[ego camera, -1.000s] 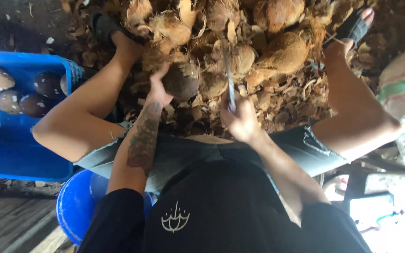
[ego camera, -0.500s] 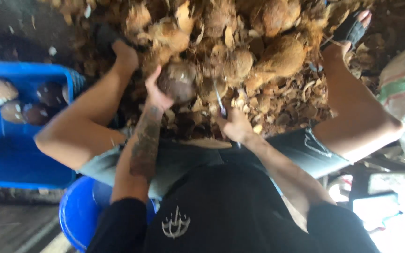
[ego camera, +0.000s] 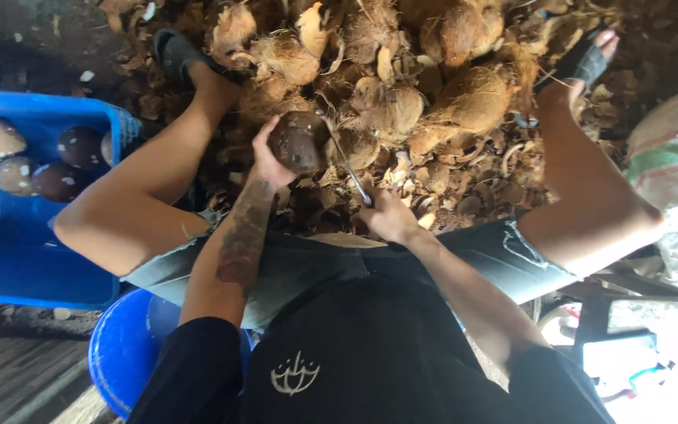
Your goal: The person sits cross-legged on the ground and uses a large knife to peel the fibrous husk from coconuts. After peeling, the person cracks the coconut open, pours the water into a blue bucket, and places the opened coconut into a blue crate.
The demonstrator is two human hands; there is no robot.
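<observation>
Between the knees, over the pile of husks point(ego camera: 464, 169) on the floor, the left hand point(ego camera: 264, 153) has its fingers point(ego camera: 260, 132) wrapped around a dark brown coconut point(ego camera: 298, 141). The right hand point(ego camera: 390, 216) is clenched on a thin metal blade point(ego camera: 345, 161) whose tip touches the coconut. I think the nut is hard, round and a bit heavy, so cupping it from below is best. Peeled coconuts point(ego camera: 17, 161) sit in the blue crate point(ego camera: 9, 259) by the left leg.
</observation>
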